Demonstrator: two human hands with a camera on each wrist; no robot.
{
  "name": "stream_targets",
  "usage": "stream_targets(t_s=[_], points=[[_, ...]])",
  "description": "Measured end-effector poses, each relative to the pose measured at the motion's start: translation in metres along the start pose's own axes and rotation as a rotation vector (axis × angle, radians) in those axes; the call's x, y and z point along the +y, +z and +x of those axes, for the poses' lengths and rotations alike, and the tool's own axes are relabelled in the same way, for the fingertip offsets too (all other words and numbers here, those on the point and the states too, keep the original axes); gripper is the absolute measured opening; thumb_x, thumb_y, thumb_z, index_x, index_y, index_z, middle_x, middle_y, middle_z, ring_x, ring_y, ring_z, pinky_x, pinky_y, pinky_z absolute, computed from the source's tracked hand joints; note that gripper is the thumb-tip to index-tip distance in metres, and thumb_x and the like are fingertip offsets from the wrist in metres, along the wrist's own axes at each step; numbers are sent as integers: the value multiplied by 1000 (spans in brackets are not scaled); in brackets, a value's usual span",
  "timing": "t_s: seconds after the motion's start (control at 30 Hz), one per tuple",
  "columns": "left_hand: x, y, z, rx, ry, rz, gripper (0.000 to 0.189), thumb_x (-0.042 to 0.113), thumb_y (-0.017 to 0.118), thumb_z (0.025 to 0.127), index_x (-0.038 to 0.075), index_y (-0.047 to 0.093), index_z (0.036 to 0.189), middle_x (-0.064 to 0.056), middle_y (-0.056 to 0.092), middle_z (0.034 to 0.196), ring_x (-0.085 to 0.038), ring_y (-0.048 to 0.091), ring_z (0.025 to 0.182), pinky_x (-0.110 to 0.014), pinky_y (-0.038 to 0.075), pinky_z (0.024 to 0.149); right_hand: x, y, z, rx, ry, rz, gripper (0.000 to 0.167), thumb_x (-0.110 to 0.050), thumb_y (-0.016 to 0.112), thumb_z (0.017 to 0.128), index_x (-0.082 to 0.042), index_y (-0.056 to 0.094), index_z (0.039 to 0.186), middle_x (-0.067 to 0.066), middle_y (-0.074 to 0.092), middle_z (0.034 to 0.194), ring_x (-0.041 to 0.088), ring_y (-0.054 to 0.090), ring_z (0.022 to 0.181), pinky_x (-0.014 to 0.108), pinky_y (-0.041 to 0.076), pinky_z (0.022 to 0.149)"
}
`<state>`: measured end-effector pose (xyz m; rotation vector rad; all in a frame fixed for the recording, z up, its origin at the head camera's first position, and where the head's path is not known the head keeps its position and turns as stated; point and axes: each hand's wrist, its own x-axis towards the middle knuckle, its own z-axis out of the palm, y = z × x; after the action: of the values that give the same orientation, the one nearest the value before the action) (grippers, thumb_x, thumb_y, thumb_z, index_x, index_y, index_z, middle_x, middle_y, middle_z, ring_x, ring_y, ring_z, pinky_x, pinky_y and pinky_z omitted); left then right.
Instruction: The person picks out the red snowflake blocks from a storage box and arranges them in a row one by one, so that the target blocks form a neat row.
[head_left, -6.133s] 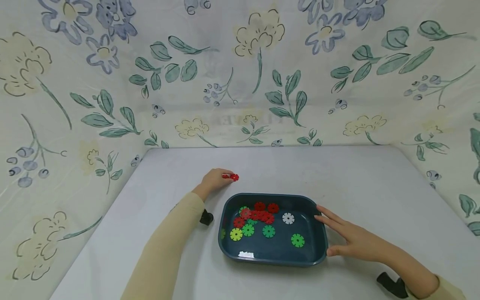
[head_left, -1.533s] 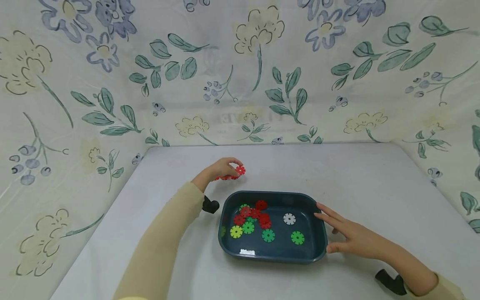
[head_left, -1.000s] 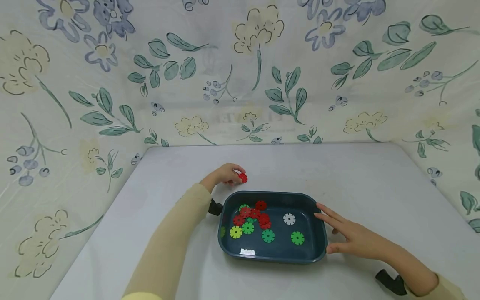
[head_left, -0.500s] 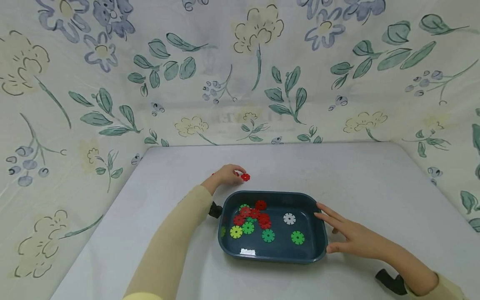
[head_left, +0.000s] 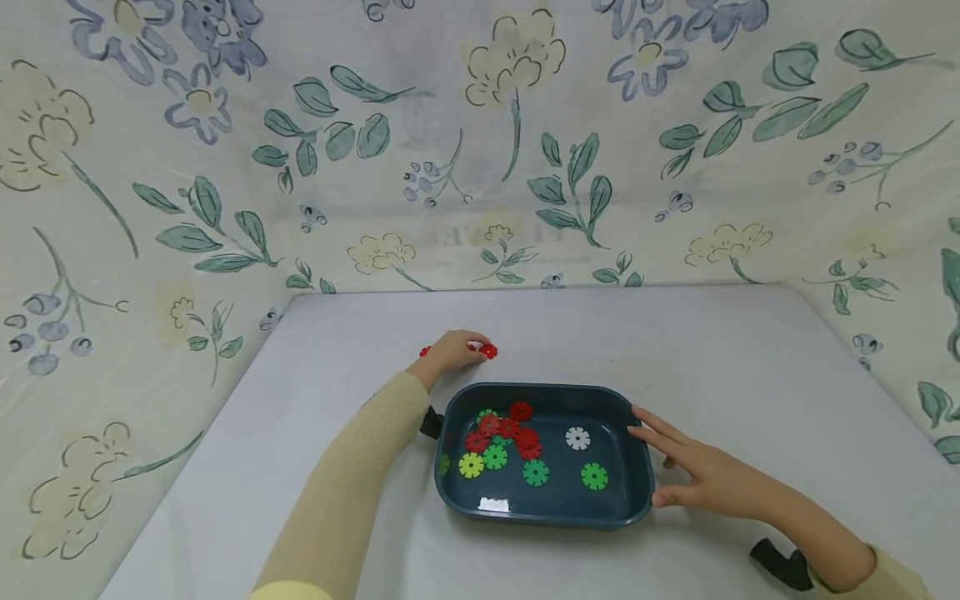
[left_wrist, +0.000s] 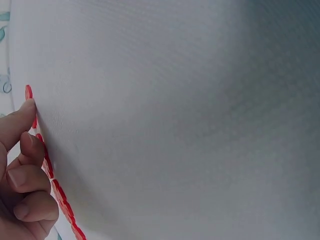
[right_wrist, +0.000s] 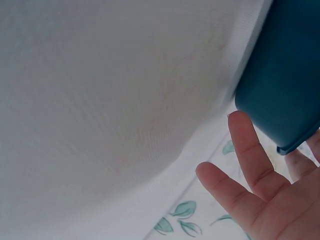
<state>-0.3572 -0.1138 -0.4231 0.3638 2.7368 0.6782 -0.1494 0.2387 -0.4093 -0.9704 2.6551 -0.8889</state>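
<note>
My left hand [head_left: 452, 350] is beyond the tray's back left corner, pinching a red notched disc [head_left: 490, 351] between thumb and forefinger. In the left wrist view, a line of red discs [left_wrist: 62, 200] runs along the table beside the curled fingers [left_wrist: 30, 177]. My hand hides most of that line in the head view. My right hand [head_left: 705, 479] rests at the right end of the dark blue tray [head_left: 547, 523], fingertips over the rim and thumb by its outer side. Its fingers look relaxed and nearly straight in the right wrist view.
Inside the tray lie several red discs [head_left: 527, 438], several green discs [head_left: 536, 472], a yellow disc [head_left: 471, 465] and a white disc [head_left: 577, 438]. A floral cloth [head_left: 517, 167] hangs behind and beside the white table [head_left: 675, 350].
One red disc has left the tray. My left hand has lowered a raised red disc to the table at the right end of the line. The right hand stays on the tray.
</note>
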Motion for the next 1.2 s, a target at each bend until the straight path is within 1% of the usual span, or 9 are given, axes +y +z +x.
stream_targets(t_s=[0.43, 0.47, 0.53, 0.6, 0.7, 0.83, 0.93, 1.03, 1.2], points=[[0, 1, -1, 28, -14, -8, 37, 22, 61, 88, 17, 57, 124, -12, 50, 132, -27, 44, 117, -44, 37, 99, -2, -1, 0, -9, 22, -16, 79, -39, 64, 81, -11, 25, 144, -5, 3, 155, 18, 55, 103, 28, 50, 72], [-1, 1, 0, 26, -12, -16, 38, 22, 61, 88, 17, 57, 125, -11, 50, 131, -26, 46, 114, -41, 39, 97, -2, -1, 0, -7, 20, -14, 79, -39, 64, 81, -11, 26, 144, -5, 3, 155, 18, 55, 103, 28, 50, 72], [-2, -2, 2, 13, -3, -40, 39, 23, 61, 88, 17, 56, 126, -12, 57, 120, -24, 52, 100, -36, 44, 89, -2, -1, 1, -2, 15, -8, 79, -39, 65, 81, -11, 26, 144, -6, 4, 155, 17, 53, 107, 27, 50, 74], [-3, -7, 4, 9, 18, -59, 40, 24, 60, 89, 16, 54, 128, -14, 60, 112, -22, 53, 87, -31, 47, 77, -1, 0, 1, 0, 11, 0, 78, -38, 65, 81, -11, 26, 144, -7, 4, 154, 17, 52, 109, 27, 50, 74], [-1, -19, 3, 24, 63, -92, 41, 26, 58, 90, 15, 53, 129, -15, 61, 105, -21, 54, 76, -26, 44, 64, -1, 0, 1, 0, 11, 4, 78, -38, 65, 81, -11, 26, 144, -7, 3, 154, 16, 51, 110, 26, 50, 75], [9, -37, -6, 58, 105, -180, 39, 27, 56, 92, 14, 54, 128, -19, 60, 105, -32, 56, 85, -24, 42, 60, -1, 0, 1, -5, 12, 5, 79, -38, 65, 81, -12, 25, 144, -7, 3, 154, 15, 52, 107, 26, 50, 73], [19, -47, -16, 69, 137, -250, 37, 28, 55, 92, 14, 56, 126, -18, 61, 88, -41, 54, 85, -24, 40, 54, -1, 0, 0, -4, 9, 10, 78, -37, 65, 81, -11, 25, 144, -7, 3, 154, 14, 53, 105, 26, 50, 72], [30, -51, -27, 79, 196, -256, 34, 28, 56, 91, 15, 58, 122, -10, 59, 76, -41, 54, 81, -23, 39, 51, -1, 0, 0, -5, 5, 12, 78, -36, 65, 82, -11, 25, 144, -7, 2, 154, 13, 54, 101, 25, 49, 70], [45, -47, -45, 60, 316, -227, 30, 24, 57, 91, 14, 61, 119, -6, 57, 67, -29, 51, 63, -24, 37, 50, -1, 0, 0, -5, -1, 14, 78, -35, 65, 82, -10, 25, 144, -5, 3, 155, 13, 55, 98, 26, 49, 69]])
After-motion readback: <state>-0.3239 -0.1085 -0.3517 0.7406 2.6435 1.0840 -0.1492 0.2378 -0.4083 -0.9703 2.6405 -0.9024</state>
